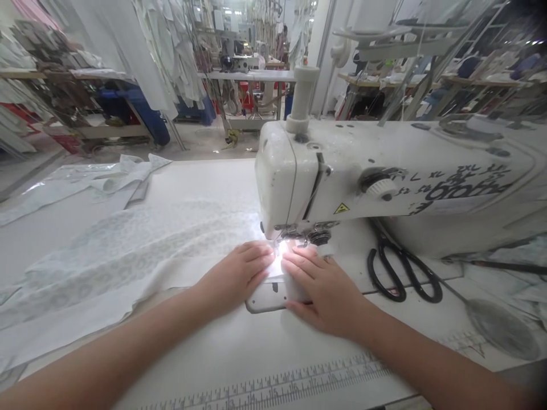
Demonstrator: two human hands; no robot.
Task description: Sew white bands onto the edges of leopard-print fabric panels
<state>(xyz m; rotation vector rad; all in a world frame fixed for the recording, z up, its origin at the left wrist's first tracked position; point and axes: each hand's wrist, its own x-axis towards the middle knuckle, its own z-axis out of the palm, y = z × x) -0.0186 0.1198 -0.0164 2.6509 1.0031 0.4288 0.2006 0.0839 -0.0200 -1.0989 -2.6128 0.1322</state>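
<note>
One white bench (200,182) fills the view, with a measuring scale (277,384) printed along its near edge. Sewing machine (384,165) spans the right half, head at bench centre. Pale patterned fabric (128,250) runs from the left edge to the lamp-lit needle. Left hand (237,276) flat, palm down, fingers straight, pressing the fabric just left of the needle; grips nothing. Right hand (325,290) also flat and uncurled, just right of it, fingertips nearly meeting the left's. Black scissors (401,273) lie right of the right hand, blades toward the machine. Metal needle plate (267,299) shows between the hands.
</note>
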